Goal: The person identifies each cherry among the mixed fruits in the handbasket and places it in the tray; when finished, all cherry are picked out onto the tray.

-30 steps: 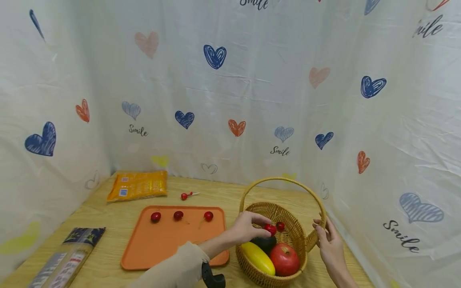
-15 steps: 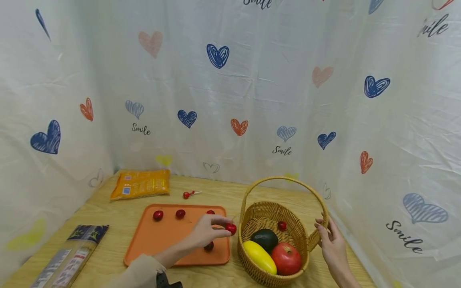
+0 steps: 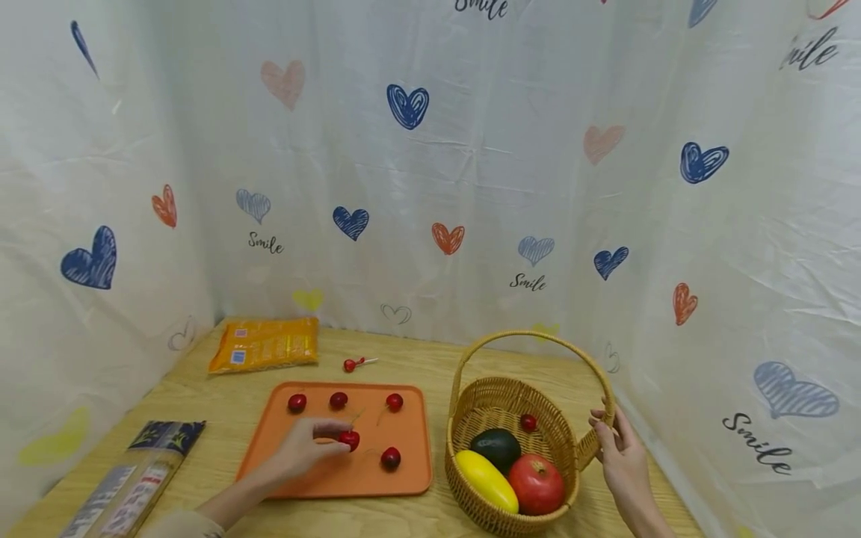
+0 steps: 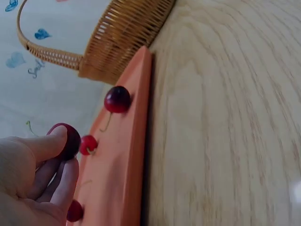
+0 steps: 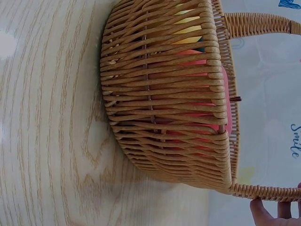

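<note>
My left hand (image 3: 304,450) pinches a dark red cherry (image 3: 350,440) between thumb and fingertips, over the orange tray (image 3: 377,480); its thin stem points up. In the left wrist view the held cherry (image 4: 70,142) shows close up, with other cherries on the tray behind. Several cherries lie on the tray, one of them a cherry (image 3: 390,459) right of the hand. My right hand (image 3: 625,467) holds the right side of the handle (image 3: 531,335) of the wicker basket (image 3: 489,398). In the right wrist view its fingers (image 5: 263,215) are partly cut off at the corner.
Inside the basket are an avocado (image 3: 495,448), a yellow oblong fruit (image 3: 486,480), a pomegranate (image 3: 536,484) and a cherry (image 3: 528,423). A lollipop (image 3: 356,364) and an orange packet (image 3: 265,346) lie behind the tray. A long clear packet (image 3: 137,478) lies left. A printed curtain surrounds the table.
My left hand has come out of the basket with the cherry and moved left over the tray. My right hand has stayed on the basket handle.
</note>
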### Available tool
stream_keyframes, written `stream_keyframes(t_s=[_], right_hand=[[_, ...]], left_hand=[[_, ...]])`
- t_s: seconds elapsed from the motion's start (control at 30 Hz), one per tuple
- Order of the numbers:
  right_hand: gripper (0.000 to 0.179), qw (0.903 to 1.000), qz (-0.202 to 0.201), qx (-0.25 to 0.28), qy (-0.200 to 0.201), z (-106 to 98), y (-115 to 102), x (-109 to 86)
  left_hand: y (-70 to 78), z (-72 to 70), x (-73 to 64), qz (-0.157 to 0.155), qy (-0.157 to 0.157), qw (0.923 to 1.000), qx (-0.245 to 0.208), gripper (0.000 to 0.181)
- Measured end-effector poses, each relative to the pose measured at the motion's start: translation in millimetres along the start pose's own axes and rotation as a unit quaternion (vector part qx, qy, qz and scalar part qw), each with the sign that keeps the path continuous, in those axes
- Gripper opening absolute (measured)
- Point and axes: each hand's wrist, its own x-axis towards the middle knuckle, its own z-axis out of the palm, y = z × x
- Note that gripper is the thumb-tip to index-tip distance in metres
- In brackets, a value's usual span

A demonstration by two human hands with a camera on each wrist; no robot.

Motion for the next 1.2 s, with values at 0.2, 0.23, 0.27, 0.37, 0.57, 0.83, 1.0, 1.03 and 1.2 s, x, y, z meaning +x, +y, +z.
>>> stream_keyframes(t_s=[0.2, 0.23, 0.27, 0.37, 0.57, 0.83, 1.0, 1.03, 1.2], right_hand=[[0.053, 1.0, -0.001, -0.005, -0.001, 0, 0, 0.2], [0.052, 1.0, 0.0, -0.008, -0.002, 0, 0, 0.0], [0.052, 1.0, 0.0, -0.009, -0.002, 0, 0, -0.2], [0.051, 0.9999, 0.001, -0.01, 0.0, 1, 0, -1.3], [0.052, 0.9999, -0.004, -0.01, 0.0, 1, 0, -2.6], [0.052, 0.9998, -0.002, -0.018, 0.002, 1, -5, -1.5], [0.053, 0.9999, 0.001, -0.012, -0.001, 1, -6, -2.0], [0.053, 0.9999, 0.002, -0.01, -0.001, 1, -5, -2.0], [0.052, 0.9999, 0.01, -0.014, 0.001, 1, -6, -1.8]], left_hand=[[-6.5, -4.7, -5.8, -0.002, 0.0, 0.9995, 0.032, 0.041], [-8.3, -5.1, -6.3, 0.001, -0.004, 0.999, 0.044, 0.04], [-10.7, -5.4, -7.1, 0.004, -0.007, 0.9983, 0.058, 0.038], [-18.0, -6.0, -9.6, 0.009, -0.015, 0.9958, 0.089, 0.034], [-18.6, -6.0, -9.0, 0.0, -0.011, 0.9961, 0.088, 0.037], [27.1, 13.8, 15.8, 0.049, 0.008, 0.9986, 0.017, 0.042], [56.9, 48.4, 34.7, 0.112, -0.04, 0.9923, -0.035, 0.035], [61.6, 55.0, 37.1, 0.118, -0.049, 0.9911, -0.036, 0.035], [80.9, 81.0, 44.9, 0.13, -0.081, 0.9871, -0.047, 0.037]])
